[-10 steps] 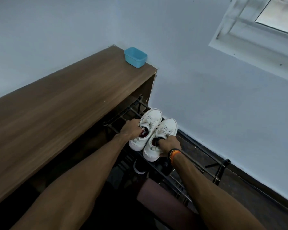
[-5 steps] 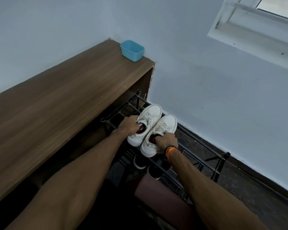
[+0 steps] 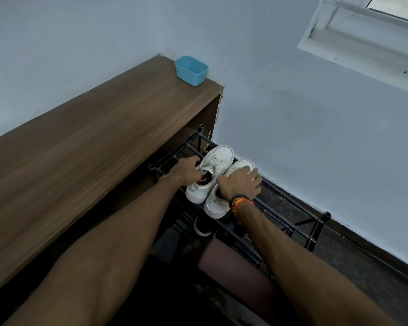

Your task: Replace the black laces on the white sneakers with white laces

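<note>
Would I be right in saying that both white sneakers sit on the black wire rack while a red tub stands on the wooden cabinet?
Not quite: the head view shows the tub is blue. The white sneakers do sit on the black wire rack, and the tub stands on the wooden cabinet.
</note>
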